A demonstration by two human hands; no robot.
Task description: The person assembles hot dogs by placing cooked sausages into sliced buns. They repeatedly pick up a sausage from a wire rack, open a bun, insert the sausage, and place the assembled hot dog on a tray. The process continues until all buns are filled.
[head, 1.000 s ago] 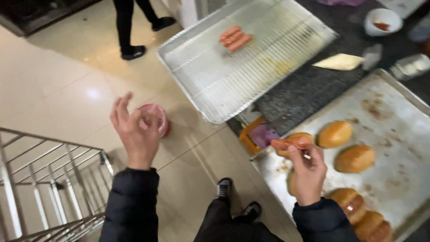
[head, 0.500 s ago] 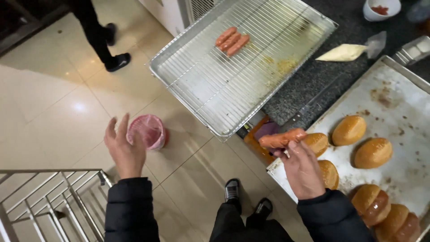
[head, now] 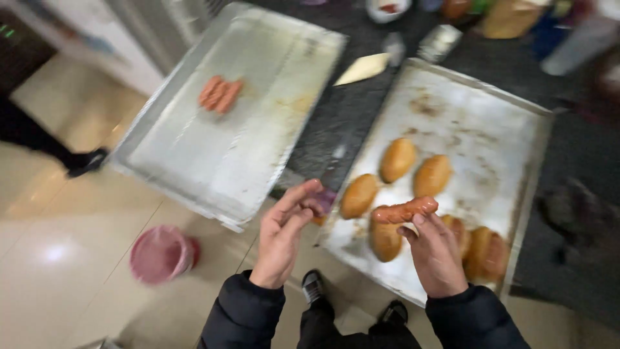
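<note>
**Sausage held over the bun tray**

The right hand [head: 438, 255] pinches a sausage [head: 405, 211] at its fingertips, grip closed on it from below, so that the sausage lies level just above the near edge of the bun tray [head: 491, 123]. It hangs directly over one bun [head: 385, 239] at the front of that tray, though whether it touches the bun cannot be told from the blur.

The left hand [head: 284, 236] is raised beside the tray's near left corner, fingers loosely curled and apart, holding nothing; its fingertips sit close to a small purple object [head: 325, 199] at the tray's edge.

On the bun tray several more golden buns [head: 398, 159] lie in a loose cluster toward the front, the far part of the tray bare and stained. Left of the bun tray, across a strip of dark bench [head: 336, 123], a second metal tray [head: 213, 155] juts out past the bench edge over the floor, with three sausages [head: 219, 94] lying side by side near its far side. A pale wedge-shaped scraper [head: 363, 68] lies on the bench beyond the bun tray's far left corner.

Below the second tray, on the tiled floor, stands a pink bucket [head: 161, 253]. A person's dark shoe [head: 87, 162] shows at the left edge.
</note>
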